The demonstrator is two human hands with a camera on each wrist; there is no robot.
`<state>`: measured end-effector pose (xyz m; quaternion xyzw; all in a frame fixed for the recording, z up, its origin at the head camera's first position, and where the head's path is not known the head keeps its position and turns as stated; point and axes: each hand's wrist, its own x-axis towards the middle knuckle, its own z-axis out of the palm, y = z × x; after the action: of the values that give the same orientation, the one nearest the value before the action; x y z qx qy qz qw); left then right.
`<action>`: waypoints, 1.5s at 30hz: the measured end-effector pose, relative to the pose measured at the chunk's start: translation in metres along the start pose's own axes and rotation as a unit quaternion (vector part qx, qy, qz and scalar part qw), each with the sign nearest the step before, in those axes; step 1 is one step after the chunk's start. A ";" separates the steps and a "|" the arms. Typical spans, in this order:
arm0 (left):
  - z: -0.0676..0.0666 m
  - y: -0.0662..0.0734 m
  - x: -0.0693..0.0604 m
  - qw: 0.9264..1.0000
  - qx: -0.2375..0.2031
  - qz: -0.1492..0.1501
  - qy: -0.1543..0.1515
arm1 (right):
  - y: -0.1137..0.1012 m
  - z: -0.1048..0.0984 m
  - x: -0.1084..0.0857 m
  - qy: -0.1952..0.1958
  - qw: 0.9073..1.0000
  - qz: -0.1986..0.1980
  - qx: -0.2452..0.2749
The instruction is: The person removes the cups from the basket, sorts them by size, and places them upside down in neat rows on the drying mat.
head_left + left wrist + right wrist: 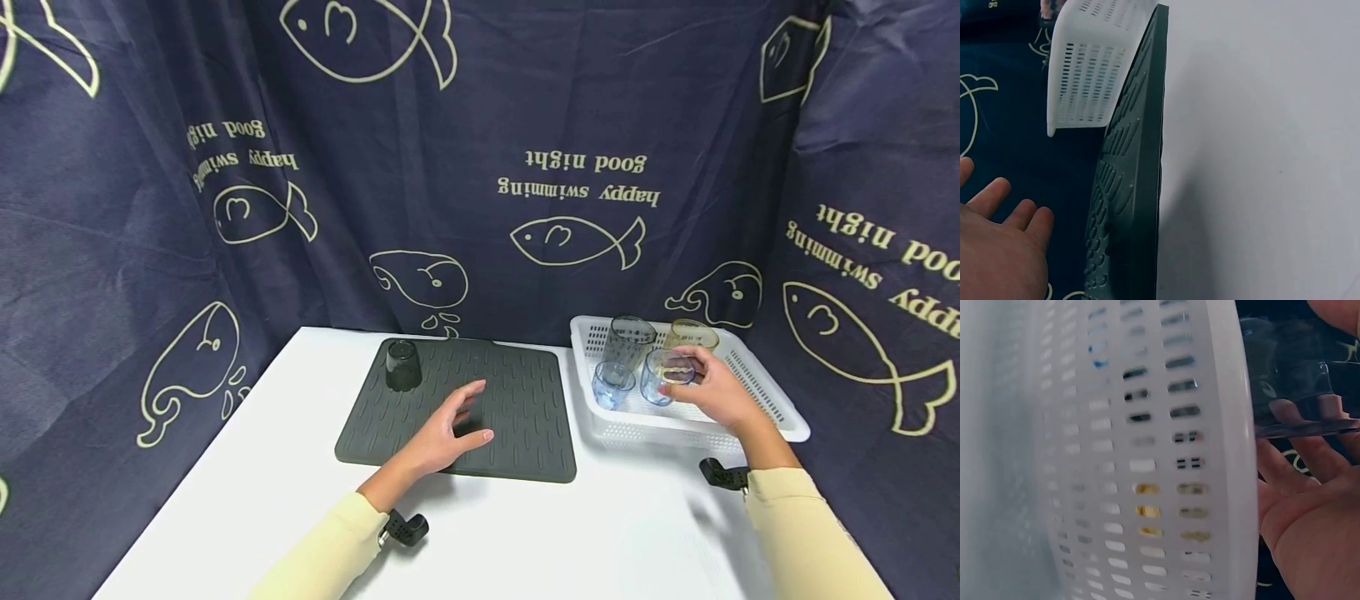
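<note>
My right hand (712,393) grips a clear blue drinking glass (655,387) by its upper part, inside the white plastic basket (637,429). Thumb and fingers lie on either side of that glass; the right wrist view shows its transparent wall (1294,362) past the basket's rim. Around it stand a smaller blue glass (612,390), a tall grey glass (626,346) and an amber glass (682,332). Over the front of the dark grey ridged mat (517,400), my left hand (438,440) is held with fingers spread, holding nothing.
At the mat's back left a dark glass (403,368) stands with its narrower end up. Mat and basket sit side by side on a white table (525,533). Dark blue curtains (480,150) with fish drawings enclose the back and sides.
</note>
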<state>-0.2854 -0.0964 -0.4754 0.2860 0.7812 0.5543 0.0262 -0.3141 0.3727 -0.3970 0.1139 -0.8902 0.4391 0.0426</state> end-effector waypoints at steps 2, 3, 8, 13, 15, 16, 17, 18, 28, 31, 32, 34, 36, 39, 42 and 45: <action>0.001 0.000 0.000 1.000 -0.003 0.005 -0.003 | -0.002 0.004 -0.003 0.012 1.000 -0.013 0.005; 0.001 0.000 0.000 1.000 -0.005 0.007 -0.004 | -0.004 0.006 -0.004 0.019 1.000 -0.019 0.007; 0.002 0.001 0.000 1.000 -0.005 0.020 -0.015 | -0.016 0.017 -0.011 0.060 0.997 -0.052 0.011; 0.004 0.004 0.002 0.999 -0.004 0.029 -0.024 | -0.027 0.027 -0.018 0.080 0.994 -0.067 0.016; 0.005 0.005 0.003 0.999 -0.002 0.031 -0.023 | -0.030 0.031 -0.021 0.079 0.994 -0.071 0.027; 0.005 0.005 0.004 0.999 0.000 0.032 -0.022 | -0.031 0.033 -0.021 0.079 0.994 -0.075 0.031; 0.005 0.005 0.004 0.999 0.002 0.032 -0.021 | -0.033 0.035 -0.022 0.081 0.993 -0.080 0.038; 0.005 0.006 0.004 0.999 0.003 0.032 -0.021 | -0.034 0.037 -0.023 0.081 0.992 -0.085 0.046; 0.011 0.010 0.008 1.000 -0.001 0.022 -0.001 | -0.051 0.063 -0.029 0.056 0.992 -0.079 0.084; 0.013 0.012 0.010 1.000 -0.002 0.023 0.002 | -0.058 0.072 -0.031 0.047 0.992 -0.076 0.086; 0.014 0.013 0.010 1.000 -0.004 0.024 0.003 | -0.060 0.076 -0.032 0.047 0.992 -0.077 0.085; 0.016 0.015 0.012 1.000 -0.010 0.026 0.005 | -0.063 0.082 -0.033 0.044 0.992 -0.081 0.090; 0.017 0.016 0.013 0.999 -0.017 0.032 0.004 | -0.067 0.087 -0.034 0.041 0.990 -0.085 0.100; 0.018 0.016 0.014 0.999 -0.022 0.038 0.003 | -0.072 0.095 -0.035 0.036 0.988 -0.096 0.114; 0.019 0.016 0.014 0.999 -0.024 0.044 0.001 | -0.075 0.102 -0.035 0.030 0.987 -0.101 0.124; 0.020 0.017 0.014 0.999 -0.020 0.047 -0.002 | -0.076 0.109 -0.035 0.030 0.987 -0.100 0.120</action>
<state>-0.2827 -0.0689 -0.4640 0.3228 0.7556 0.5699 0.0075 -0.2588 0.2475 -0.4113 0.1939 -0.8134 0.5395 0.0987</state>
